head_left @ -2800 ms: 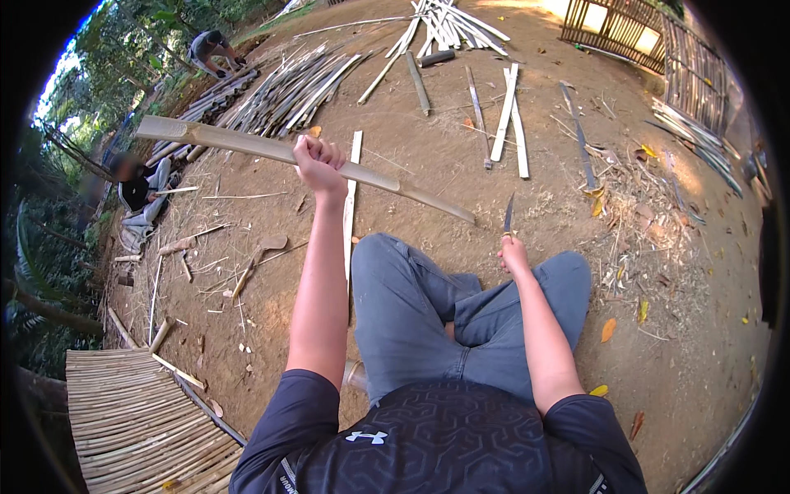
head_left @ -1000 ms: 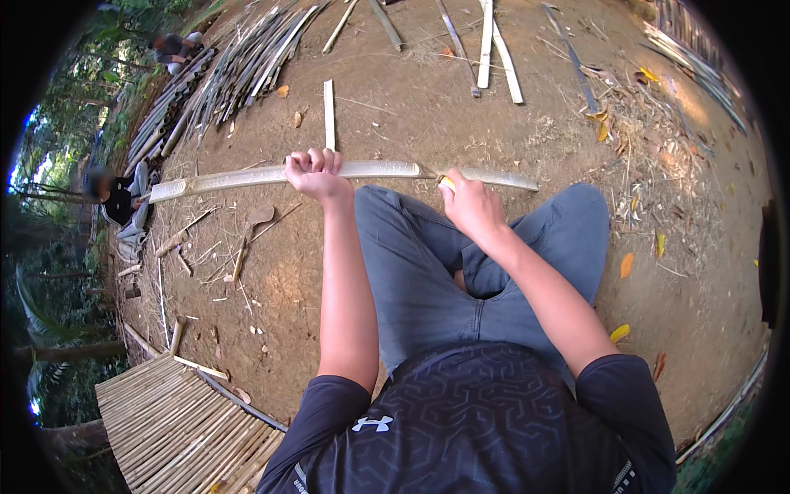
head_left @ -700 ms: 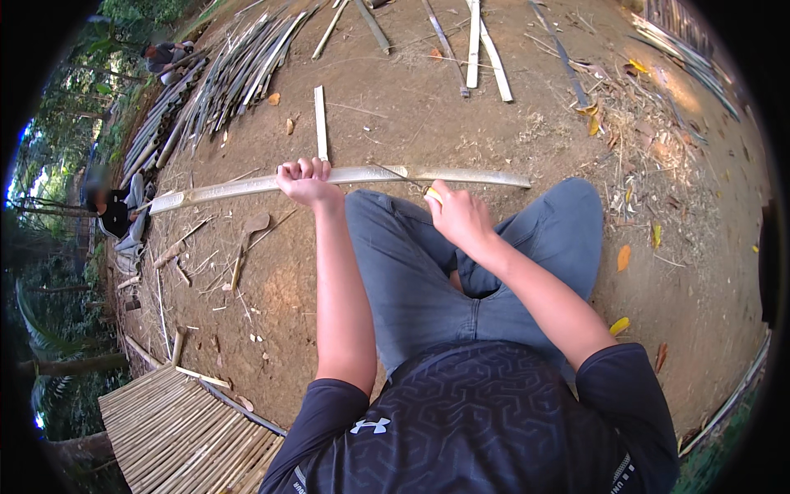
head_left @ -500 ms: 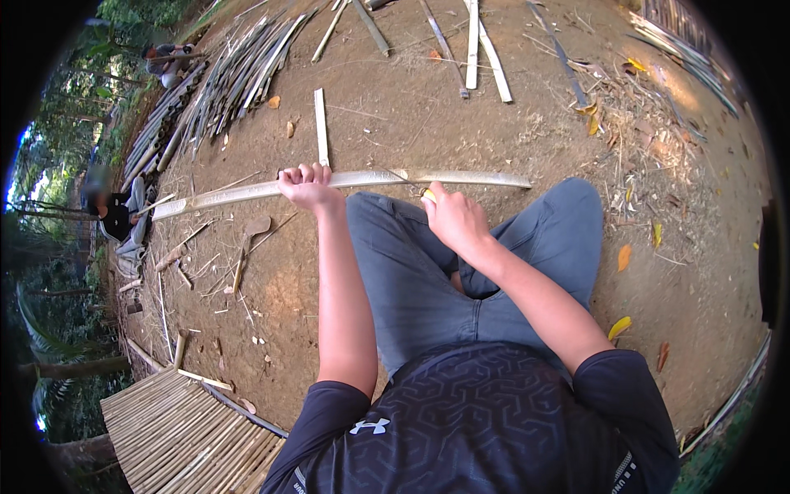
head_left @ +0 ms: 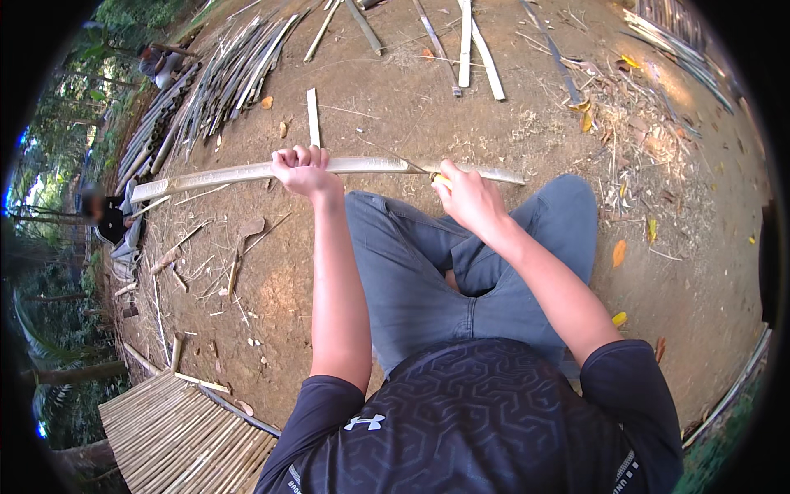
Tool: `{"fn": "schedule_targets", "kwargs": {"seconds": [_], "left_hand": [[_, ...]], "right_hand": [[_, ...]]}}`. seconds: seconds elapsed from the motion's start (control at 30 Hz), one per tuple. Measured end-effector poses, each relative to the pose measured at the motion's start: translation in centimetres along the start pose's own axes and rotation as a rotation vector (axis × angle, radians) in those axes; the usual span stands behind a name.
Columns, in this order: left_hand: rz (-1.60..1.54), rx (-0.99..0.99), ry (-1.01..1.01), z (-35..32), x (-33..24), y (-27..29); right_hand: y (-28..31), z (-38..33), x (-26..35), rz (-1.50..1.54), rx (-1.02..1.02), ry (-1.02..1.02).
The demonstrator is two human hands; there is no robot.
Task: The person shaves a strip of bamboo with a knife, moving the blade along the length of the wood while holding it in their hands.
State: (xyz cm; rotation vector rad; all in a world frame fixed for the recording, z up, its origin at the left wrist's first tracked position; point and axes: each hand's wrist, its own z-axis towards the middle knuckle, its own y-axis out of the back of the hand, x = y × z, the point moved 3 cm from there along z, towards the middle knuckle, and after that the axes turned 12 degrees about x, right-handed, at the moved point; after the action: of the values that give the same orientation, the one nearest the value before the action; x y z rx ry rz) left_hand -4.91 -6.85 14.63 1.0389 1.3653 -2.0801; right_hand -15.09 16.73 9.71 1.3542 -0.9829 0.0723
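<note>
Two closed grips above bare brown earth [head_left: 411, 107]

The earth spread beneath everything, littered with shavings and chips. Toward the upper left lay a broad pile of long, grey-and-tan bamboo pieces [head_left: 243, 66]; at the lower left was a slatted panel of thin, straw-coloured rods [head_left: 185, 428]. A co-worker in a dark top [head_left: 111, 218] sat at the far left. The person's bent legs, in blue-grey trousers [head_left: 411, 272], took up the middle.

Just beyond the knees, a long, pale strip of split bamboo [head_left: 362, 165] ran from left to right. Past it, a shorter, flat, whitish strip [head_left: 313, 115] lay on the ground, its near end close to the left hand [head_left: 300, 170]. That hand was clenched around the long strip near its middle, fingers curled over it. The right hand [head_left: 471, 198] was wrapped around the yellow handle of a thin, dark-bladed knife [head_left: 443, 180]. The blade slanted across the strip; whether it bit into the bamboo could not be told. A small orange leaf [head_left: 619, 253] lay near the right leg.
</note>
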Motion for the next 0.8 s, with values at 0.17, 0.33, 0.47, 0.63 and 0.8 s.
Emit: {"fn": "schedule_targets", "kwargs": {"seconds": [0.17,0.33,0.47,0.63,0.8], "left_hand": [[-0.01,-0.068,0.035,0.7,0.6,1.8],[-0.022,-0.066,0.033,0.5,0.6,1.4],[-0.013,-0.055,0.008,0.5,0.5,1.7],[-0.037,-0.069,0.024,0.6,0.4,1.7],[-0.043,-0.047,0.032,0.0,0.4,0.8]], "right_hand": [[0.1,1.0,1.1,0.081,0.023,-0.037],[-0.8,1.7,0.0,0.106,-0.057,-0.088],[-0.9,1.6,0.8,0.146,-0.055,-0.012],[0.0,2.2,0.3,0.156,-0.017,-0.056],[0.1,2.3,-0.6,0.138,-0.024,-0.101]]}}
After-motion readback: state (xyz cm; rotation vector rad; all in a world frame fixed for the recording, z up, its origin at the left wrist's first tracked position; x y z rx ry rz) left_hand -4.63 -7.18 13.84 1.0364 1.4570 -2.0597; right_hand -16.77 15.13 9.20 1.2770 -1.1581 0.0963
